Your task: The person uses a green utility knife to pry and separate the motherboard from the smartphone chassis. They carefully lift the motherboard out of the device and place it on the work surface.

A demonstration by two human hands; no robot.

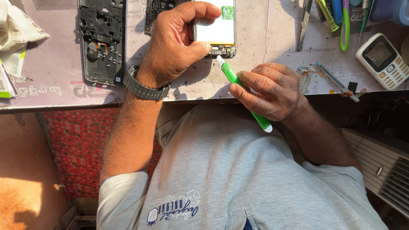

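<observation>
The surface (pixel 55 81), a pale worn mat printed with faded lettering, filled the upper half of the frame, its front edge just above the person's grey shirt. At upper left lay a black phone frame (pixel 102 40), stripped and face up, well apart from the work. At top centre sat the opened phone (pixel 215 27), its white battery and lower circuit board exposed. The left hand (pixel 172 42), a dark watch on its wrist, arched over it from the left, fingers curled across the top and thumb pressed to the lower edge; this grip was closed on the phone, seemingly to pin it steady. The right hand (pixel 266 91), at centre right, held a green pry tool (pixel 243 91) in a tight pencil grip, angled so its white tip touched the phone's bottom board, likely for fine levering. At upper right lay a small white keypad phone (pixel 381 59), and beside it some loose tweezers (pixel 304 21).
</observation>
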